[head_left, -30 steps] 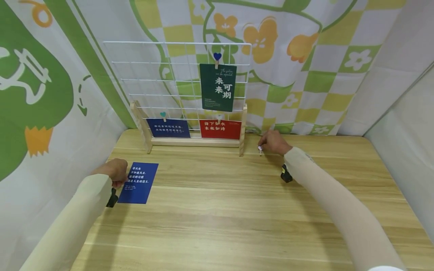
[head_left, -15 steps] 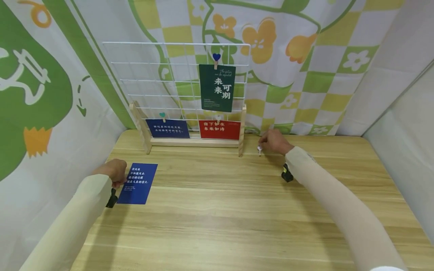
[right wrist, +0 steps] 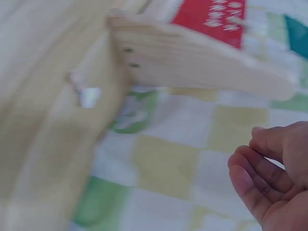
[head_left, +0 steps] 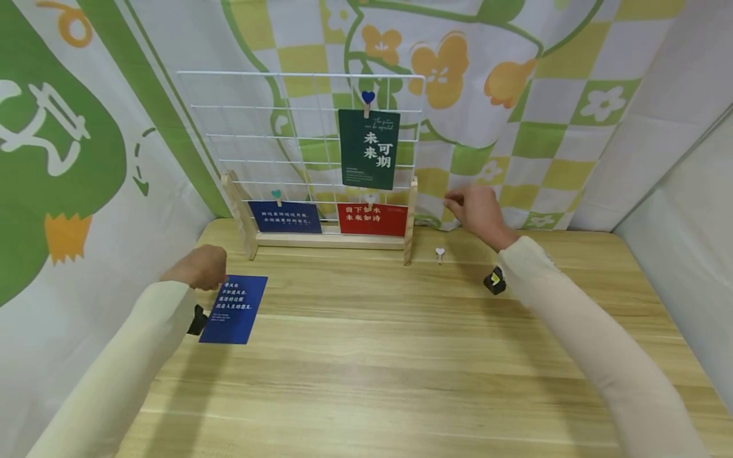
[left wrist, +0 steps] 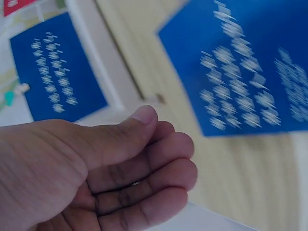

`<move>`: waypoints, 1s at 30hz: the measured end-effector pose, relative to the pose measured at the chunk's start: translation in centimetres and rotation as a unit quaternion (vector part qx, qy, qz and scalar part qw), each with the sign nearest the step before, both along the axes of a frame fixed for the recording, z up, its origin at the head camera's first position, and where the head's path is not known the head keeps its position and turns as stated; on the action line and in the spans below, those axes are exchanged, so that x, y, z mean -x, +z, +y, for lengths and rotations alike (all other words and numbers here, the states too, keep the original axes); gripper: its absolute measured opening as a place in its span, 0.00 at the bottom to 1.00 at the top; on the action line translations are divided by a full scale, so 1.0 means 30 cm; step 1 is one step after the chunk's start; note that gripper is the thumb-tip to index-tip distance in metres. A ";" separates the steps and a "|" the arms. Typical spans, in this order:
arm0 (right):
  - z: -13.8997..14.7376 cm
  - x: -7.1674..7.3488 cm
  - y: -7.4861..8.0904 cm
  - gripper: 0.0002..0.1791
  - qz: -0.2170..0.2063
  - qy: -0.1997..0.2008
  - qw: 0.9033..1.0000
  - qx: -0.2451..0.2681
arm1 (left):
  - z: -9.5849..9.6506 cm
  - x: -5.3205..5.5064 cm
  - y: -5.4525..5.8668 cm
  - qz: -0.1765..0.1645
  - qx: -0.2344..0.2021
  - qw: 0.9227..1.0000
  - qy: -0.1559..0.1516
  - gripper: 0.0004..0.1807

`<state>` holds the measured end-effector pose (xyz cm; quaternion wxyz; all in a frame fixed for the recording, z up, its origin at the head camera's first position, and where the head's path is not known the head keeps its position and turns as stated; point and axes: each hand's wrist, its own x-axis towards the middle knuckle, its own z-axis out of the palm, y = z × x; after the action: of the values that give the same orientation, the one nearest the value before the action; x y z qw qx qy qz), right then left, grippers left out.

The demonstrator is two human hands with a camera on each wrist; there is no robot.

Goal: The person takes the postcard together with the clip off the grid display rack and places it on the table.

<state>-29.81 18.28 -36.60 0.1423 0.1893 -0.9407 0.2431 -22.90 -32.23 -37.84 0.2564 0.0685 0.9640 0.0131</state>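
Note:
My left hand (head_left: 197, 268) is over the left edge of a blue card (head_left: 233, 309) lying on the table. In the left wrist view its fingers (left wrist: 166, 179) bend loosely, the thumb lies by the index finger, and nothing is between them. My right hand (head_left: 480, 213) is raised near the back curtain, loosely curled and holding nothing. Below it a small wooden clothespin with a white heart (head_left: 439, 253) lies on the table, also visible in the right wrist view as a blurred white heart (right wrist: 89, 97).
A white wire grid rack (head_left: 258, 135) on wooden feet stands at the back. A green card (head_left: 366, 162), a red card (head_left: 378, 224) and another blue card (head_left: 286, 219) hang there by heart clothespins. Behind it is a patterned curtain (head_left: 515, 146).
My right hand has let go of the white-heart clothespin and risen away from it. My left hand has shifted slightly forward along the blue card's edge. The cards stay where they were.

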 end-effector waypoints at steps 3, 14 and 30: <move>-0.030 -0.019 0.077 0.11 0.038 0.010 0.999 0.024 | 0.030 0.023 0.020 0.054 -0.021 0.997 -0.044 0.15; -0.119 -0.049 0.270 0.11 0.059 0.041 0.997 0.022 | 0.140 0.065 0.117 0.139 -0.060 0.986 -0.069 0.09; -0.153 -0.057 0.357 0.13 0.056 0.031 0.998 0.016 | 0.260 0.081 0.225 0.167 -0.080 0.979 -0.084 0.07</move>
<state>-28.11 13.69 -25.89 0.1896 0.2296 -0.9210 0.2512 -25.33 -24.44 -31.09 0.0855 0.1713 0.9798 0.0571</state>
